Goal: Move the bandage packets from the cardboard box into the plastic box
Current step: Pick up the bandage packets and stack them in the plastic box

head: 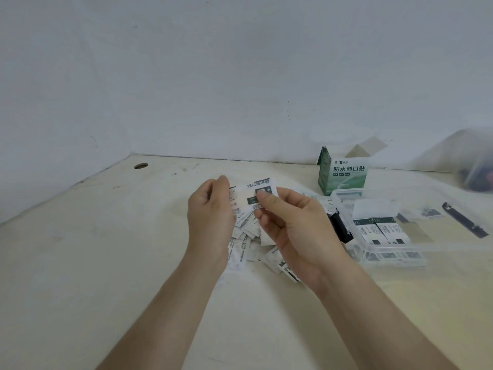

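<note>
Some packets [380,231] in plastic box [400,248], carton [342,178] open

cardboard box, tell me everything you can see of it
The cardboard box is a small green and white carton with large dark Chinese characters on its white front panel and a green band below. It stands upright on the table at the far right, close to the wall. Its top is open, plain beige flaps sticking up. The clear plastic box sits just in front, overlapping its lower edge; whether they touch cannot be told. Its inside is hidden.
</note>
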A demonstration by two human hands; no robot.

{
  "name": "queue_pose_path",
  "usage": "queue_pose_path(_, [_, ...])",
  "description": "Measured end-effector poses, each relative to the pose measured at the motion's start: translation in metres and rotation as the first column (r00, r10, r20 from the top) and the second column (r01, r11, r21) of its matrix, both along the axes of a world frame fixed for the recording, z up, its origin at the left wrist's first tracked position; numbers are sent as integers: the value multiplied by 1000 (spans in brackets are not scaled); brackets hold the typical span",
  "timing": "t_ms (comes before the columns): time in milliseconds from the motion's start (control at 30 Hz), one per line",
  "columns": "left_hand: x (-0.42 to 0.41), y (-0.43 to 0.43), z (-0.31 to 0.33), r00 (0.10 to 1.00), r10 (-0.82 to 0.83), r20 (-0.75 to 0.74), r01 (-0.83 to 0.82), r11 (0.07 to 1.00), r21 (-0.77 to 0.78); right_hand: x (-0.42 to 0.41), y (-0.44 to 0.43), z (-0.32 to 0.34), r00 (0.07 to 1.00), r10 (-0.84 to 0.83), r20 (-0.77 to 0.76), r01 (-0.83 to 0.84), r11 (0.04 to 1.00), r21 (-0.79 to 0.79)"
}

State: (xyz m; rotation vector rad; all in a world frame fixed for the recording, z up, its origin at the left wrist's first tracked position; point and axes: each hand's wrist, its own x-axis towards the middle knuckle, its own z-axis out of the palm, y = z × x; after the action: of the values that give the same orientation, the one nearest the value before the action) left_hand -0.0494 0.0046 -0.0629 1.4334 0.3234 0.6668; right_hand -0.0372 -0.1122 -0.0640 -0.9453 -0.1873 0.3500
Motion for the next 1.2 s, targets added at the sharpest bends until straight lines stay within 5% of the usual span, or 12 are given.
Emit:
queue_pose_path(67, [-3, -4, 3, 995, -98, -18, 97, 995, -29, 0, -2, 4, 998, -42, -36, 43, 999, 14])
queue_pose_path(167, [-6, -4, 5, 975, -211, -74, 223, 943, 247, 2, -10, 10, 992, -111, -62, 113, 993, 27])
queue_pose_path(267, [-9, 3, 3, 977, -207, -56, 195, 749, 634, 6, -14, 11, 984, -176, -6, 176, 984, -16])
queue_pose_path(367, [-13, 5, 4, 984, -164, -71, 158, 611, 776, 9, -15, 10, 965, -215, 152, 239, 958, -159])
queue_pose_path(567, [-16, 3, 16, 890, -433, -141, 438, 726, 530, 12, -23, 15, 923, -214, 320, 299, 922, -247])
queue_pose_path(767, [-13, 2, 21, 938, -343, -37, 335, 879, 339, 6, -28, 29, 969, -116, 216, 151, 977, -152])
queue_pose_path(933, [-9, -21, 35, 972, -208, 105, 162, 928, 336, 2, -35, 40, 972, -90, 216, 121, 984, -134])
queue_pose_path(1200, [-7, -89, 32, 974, -141, 178, 31, 860, 510, 1, -72, 47, 927, -281, 249, 319, 939, -129])
